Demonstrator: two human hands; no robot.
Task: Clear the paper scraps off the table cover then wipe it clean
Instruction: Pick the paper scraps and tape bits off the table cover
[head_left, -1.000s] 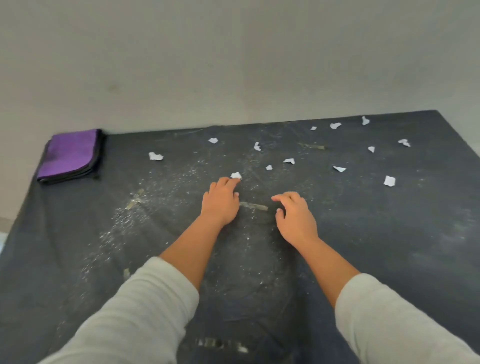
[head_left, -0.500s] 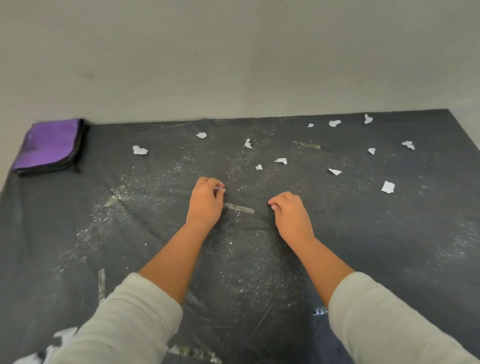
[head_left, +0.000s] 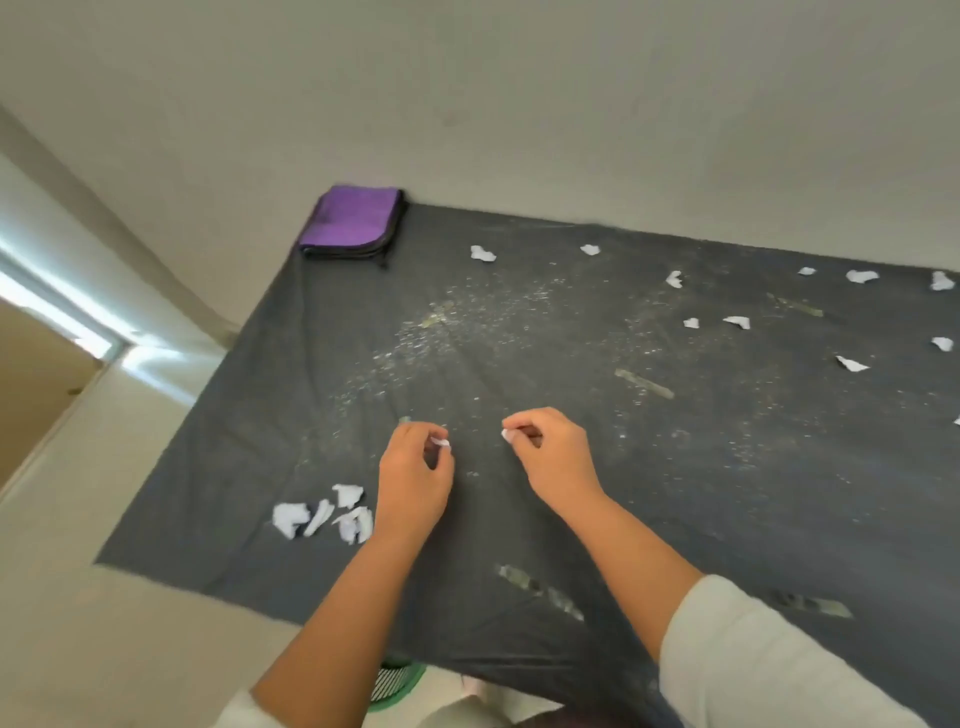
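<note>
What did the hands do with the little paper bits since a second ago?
Both hands lifted off the dark table cover and drew back toward the person. The left hand now pinches the scrap it was reaching for, and the right hand pinches another scrap. The purple cloth and the scattered far scraps lie as before; only the camera swung left.

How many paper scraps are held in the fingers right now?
2: one scrap in the left hand, one in the right hand; palms may hide more.
</note>
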